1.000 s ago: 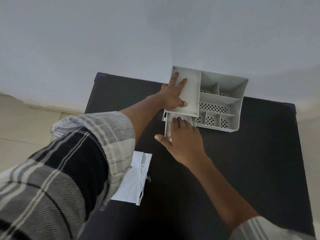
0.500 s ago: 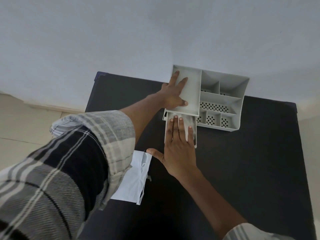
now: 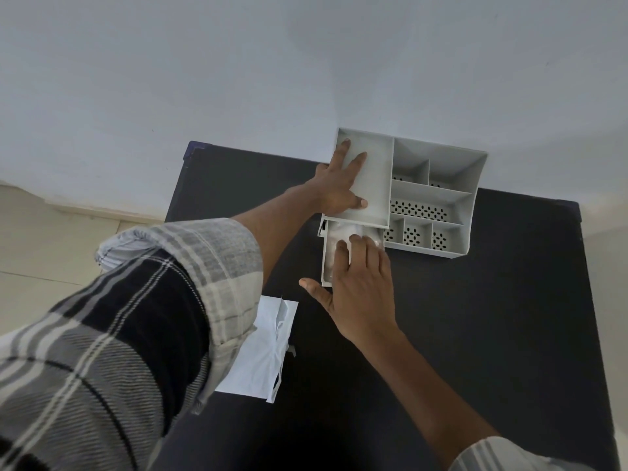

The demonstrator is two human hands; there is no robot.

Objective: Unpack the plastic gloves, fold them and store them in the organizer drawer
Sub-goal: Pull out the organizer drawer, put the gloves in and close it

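One torn white packet (image 3: 261, 351) lies nearest on the dark bench (image 3: 475, 334). Beyond it, the right hand (image 3: 360, 283), fingers flat and together, presses crinkled clear gloves (image 3: 343, 232) into the single pulled-out drawer (image 3: 325, 263). The left hand (image 3: 339, 185), fingers spread, steadies the one grey organizer (image 3: 441, 198).

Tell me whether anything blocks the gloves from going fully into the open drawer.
Nothing visible does. The folded gloves already lie inside the pulled-out drawer, with the right hand pressing flat on them. The left hand rests on the organizer top, clear of the drawer's opening.
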